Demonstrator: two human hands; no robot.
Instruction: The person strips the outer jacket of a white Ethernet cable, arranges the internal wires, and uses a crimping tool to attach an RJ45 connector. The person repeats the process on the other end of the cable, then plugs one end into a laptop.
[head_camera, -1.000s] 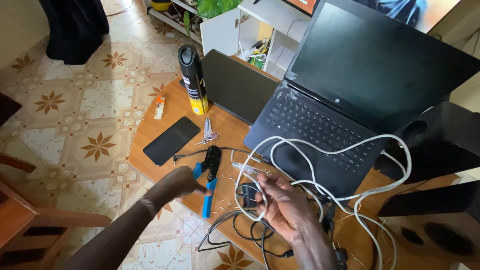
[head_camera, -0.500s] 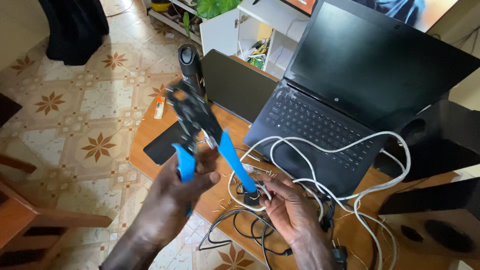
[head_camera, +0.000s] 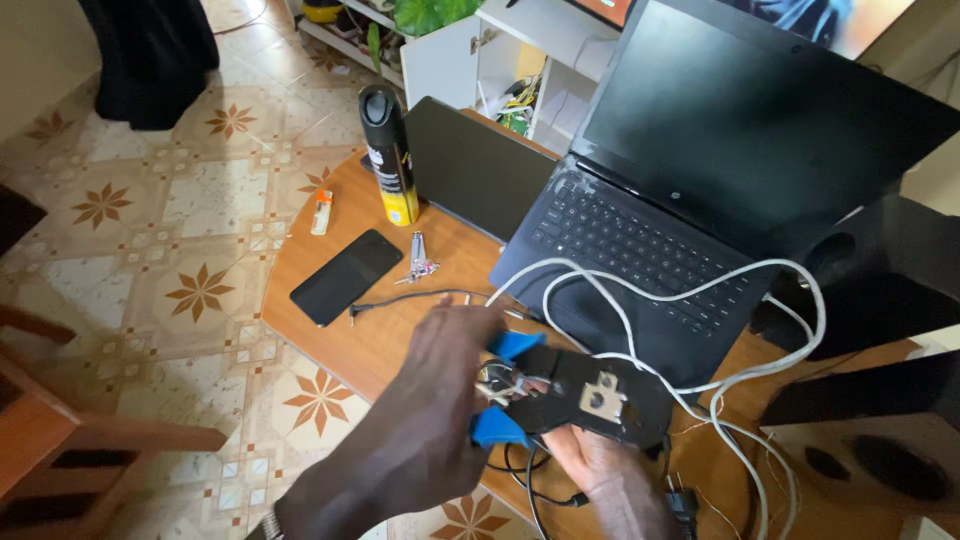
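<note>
My left hand (head_camera: 432, 400) grips the blue handles of a black crimping tool (head_camera: 585, 392), held level over the wooden table (head_camera: 340, 340). The tool's head points right, over my right hand (head_camera: 600, 470), which lies palm up beneath it. The right hand's fingers are mostly hidden by the tool, so what they hold cannot be made out. A white cable (head_camera: 700, 300) loops across the open black laptop (head_camera: 640, 240) and runs down toward my hands. Thin black wires (head_camera: 520, 480) trail below them.
A black phone (head_camera: 346, 276), a small metal tool (head_camera: 418, 262), a black and yellow spray can (head_camera: 388, 155), a lighter (head_camera: 321, 211) and a dark tablet (head_camera: 475, 165) lie on the table's left half. Black speakers (head_camera: 880, 280) stand right. A wooden chair (head_camera: 60, 440) is at lower left.
My left hand picked the crimping tool up off the table, raised it upright, then swung it down flat over my right hand.
</note>
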